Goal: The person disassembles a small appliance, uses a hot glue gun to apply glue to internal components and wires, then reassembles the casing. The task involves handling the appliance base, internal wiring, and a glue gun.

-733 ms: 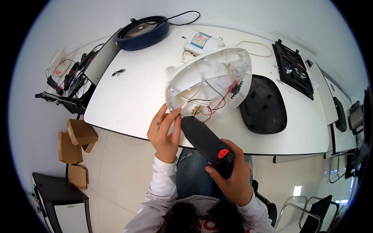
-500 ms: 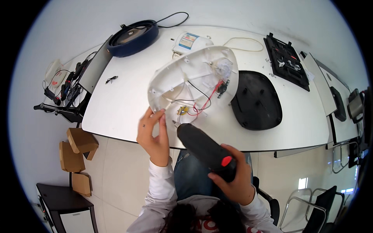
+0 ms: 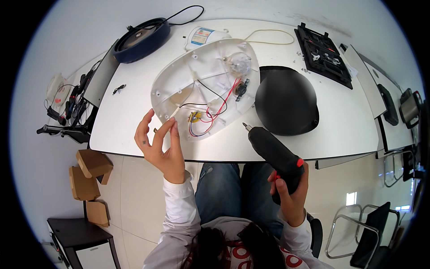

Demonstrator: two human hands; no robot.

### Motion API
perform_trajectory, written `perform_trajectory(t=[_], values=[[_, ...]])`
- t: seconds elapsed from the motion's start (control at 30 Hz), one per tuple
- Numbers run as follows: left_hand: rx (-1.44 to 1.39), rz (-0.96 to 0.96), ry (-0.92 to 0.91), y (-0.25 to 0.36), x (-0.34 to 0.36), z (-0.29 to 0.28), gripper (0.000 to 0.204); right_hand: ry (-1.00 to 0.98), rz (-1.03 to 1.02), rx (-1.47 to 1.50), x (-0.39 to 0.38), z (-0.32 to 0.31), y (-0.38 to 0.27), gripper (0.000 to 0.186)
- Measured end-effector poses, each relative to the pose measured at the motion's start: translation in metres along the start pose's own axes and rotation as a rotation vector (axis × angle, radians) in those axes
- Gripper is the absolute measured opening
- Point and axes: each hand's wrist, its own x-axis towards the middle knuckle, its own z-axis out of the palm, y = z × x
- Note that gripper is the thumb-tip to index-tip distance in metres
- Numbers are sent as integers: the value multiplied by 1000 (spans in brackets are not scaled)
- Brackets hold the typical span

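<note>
Now: small part lifted, driver held back

Right now the left hand [image 3: 161,145] hovers over the near edge of the counter [image 3: 121,121], fingers spread except thumb and forefinger, which pinch a tiny dark part [image 3: 155,130], probably a screw. Just beyond and to the right of that hand lies the white shell [image 3: 179,85], open side up. Inside it sit red and black wires [image 3: 210,112], a yellow piece and a clear round module toward its far end. The right hand [image 3: 290,193] is clamped around the grip of a black driver [image 3: 273,152]. Its long axis runs up and left from that hand, and the bit ends just short of the shell's near right rim. A black dome cover [image 3: 286,101] lies beyond the driver, beside the shell. The left hand is the nearer to the shell.
</note>
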Motion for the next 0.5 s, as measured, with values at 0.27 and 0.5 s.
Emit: perform_trajectory(t=[0.27,0.5], values=[[-215,15,243,-5,10,-24,13,62,-63,93,-3,-4,-5,53],[-92,-355,-90,-91,13,-12,14,81,-112,95,-2,-10,1,52]])
